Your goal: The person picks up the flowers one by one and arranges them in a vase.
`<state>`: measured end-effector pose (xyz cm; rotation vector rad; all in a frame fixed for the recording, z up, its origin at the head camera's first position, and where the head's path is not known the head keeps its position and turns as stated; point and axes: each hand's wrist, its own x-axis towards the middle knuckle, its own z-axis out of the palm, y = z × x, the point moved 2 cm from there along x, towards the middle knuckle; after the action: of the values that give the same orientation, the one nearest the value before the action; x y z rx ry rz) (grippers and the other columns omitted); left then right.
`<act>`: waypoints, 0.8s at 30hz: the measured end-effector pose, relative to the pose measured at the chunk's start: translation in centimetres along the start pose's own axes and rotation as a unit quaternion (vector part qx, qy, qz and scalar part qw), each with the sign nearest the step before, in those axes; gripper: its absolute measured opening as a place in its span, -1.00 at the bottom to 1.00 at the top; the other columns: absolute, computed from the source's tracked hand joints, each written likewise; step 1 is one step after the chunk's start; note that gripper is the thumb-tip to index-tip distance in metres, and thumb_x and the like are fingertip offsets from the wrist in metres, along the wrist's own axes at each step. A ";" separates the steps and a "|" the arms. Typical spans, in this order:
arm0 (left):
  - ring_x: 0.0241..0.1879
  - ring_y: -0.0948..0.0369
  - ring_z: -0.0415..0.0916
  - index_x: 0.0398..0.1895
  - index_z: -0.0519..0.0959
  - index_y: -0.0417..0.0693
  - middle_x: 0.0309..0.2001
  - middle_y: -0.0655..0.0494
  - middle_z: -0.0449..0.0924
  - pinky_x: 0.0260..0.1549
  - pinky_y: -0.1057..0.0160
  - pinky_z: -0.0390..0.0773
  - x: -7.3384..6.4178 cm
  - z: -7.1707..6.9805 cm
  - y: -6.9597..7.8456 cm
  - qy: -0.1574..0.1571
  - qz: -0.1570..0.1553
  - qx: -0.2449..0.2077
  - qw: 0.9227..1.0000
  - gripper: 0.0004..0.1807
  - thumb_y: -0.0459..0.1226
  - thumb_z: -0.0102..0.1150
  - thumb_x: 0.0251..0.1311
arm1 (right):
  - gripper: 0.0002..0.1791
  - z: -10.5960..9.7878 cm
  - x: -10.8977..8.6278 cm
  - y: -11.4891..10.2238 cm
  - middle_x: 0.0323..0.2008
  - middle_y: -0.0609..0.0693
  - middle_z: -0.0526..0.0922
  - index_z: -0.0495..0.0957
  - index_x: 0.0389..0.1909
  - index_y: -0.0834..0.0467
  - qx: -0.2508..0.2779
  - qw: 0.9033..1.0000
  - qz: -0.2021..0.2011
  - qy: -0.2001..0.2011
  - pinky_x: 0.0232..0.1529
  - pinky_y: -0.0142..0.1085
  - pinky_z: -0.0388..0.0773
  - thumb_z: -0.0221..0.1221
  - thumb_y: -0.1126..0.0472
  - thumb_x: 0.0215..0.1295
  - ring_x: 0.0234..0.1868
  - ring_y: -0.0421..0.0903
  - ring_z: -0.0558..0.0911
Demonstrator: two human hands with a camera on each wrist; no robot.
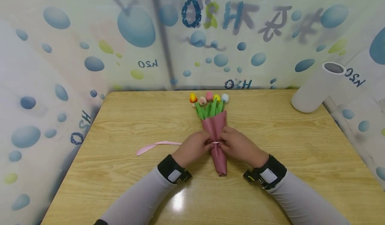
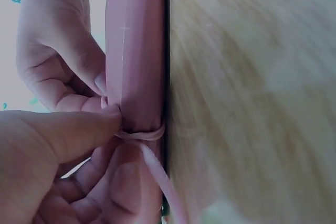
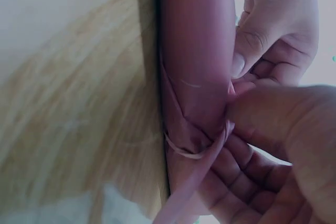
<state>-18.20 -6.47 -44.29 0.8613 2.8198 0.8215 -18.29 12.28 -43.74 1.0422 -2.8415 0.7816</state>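
A bouquet of several tulips point(image 1: 209, 99) in mauve wrapping paper point(image 1: 215, 123) lies on the table, blooms toward the wall. Around its narrow middle runs a pink ribbon point(image 2: 147, 135), one tail stretching left over the wood. My left hand point(image 1: 194, 146) pinches the ribbon at the front of the wrap between thumb and fingers. From the other side my right hand point(image 1: 242, 146) also pinches the ribbon there, the fingertips of both hands close together. In the right wrist view a ribbon tail point(image 3: 197, 174) hangs from the right fingers. The exact knot is hidden by the fingers.
A white cylindrical vase point(image 1: 314, 88) stands at the table's back right corner. The wooden table point(image 1: 120, 118) meets a patterned curtain point(image 1: 135, 51) along its back edge. Both wrists wear black straps with small cameras.
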 end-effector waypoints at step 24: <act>-0.28 0.26 0.45 -0.32 0.61 -0.03 -0.33 0.17 0.52 -0.27 0.32 0.50 -0.5 0.0 -0.9 0.023 -0.007 -0.055 0.998 -0.94 -0.38 0.23 0.22 | -0.84 -0.7 -1.3 1.7 -0.31 -0.13 0.62 0.64 -0.18 0.08 0.078 0.996 0.053 0.004 -0.22 -0.33 0.59 0.28 0.39 0.33 -0.27 -0.24 0.54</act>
<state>-18.25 -7.37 -44.77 0.8149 2.7854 0.9959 -18.38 14.47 -44.12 0.9059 -2.8877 1.0284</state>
